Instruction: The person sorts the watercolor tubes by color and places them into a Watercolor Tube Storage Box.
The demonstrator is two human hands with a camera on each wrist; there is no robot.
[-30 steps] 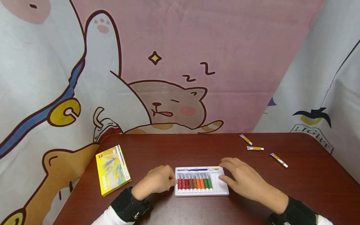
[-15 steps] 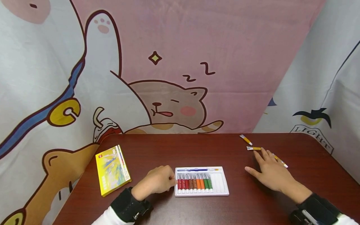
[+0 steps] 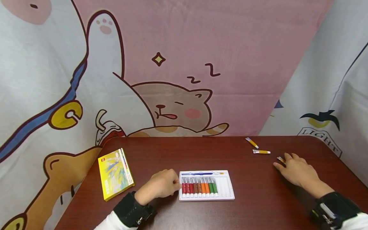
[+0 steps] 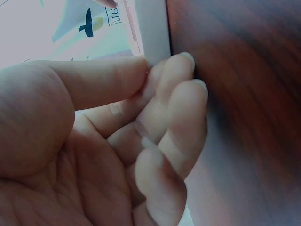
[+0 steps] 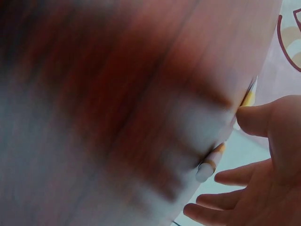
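Left hand: the left hand (image 3: 162, 183) is at the left edge of the tray (image 3: 226, 188), fingers curled, thumb and forefinger pinching the rim.
Right hand: the right hand (image 3: 300, 172) is over the nearest yellow tube (image 3: 281, 160), partly covering it; thumb and fingers are spread, not closed on it.
Hands: well apart from each other.
Tray: lies flat on the table (image 3: 201, 215), just right of the left hand; white slots show at its right end.
Tray contents: red tubes (image 3: 187, 188), brown tubes (image 3: 197, 188), orange tubes (image 3: 205, 188) and green tubes (image 3: 213, 188), side by side, caps toward the person; a blue brush (image 3: 198, 173) lies along the far side.
Loose tubes: two more, a middle tube (image 3: 261, 152) and a far tube (image 3: 251, 142), lie near each other, left of the right hand.
Box: a yellow box (image 3: 116, 174) lies at the table's left side.
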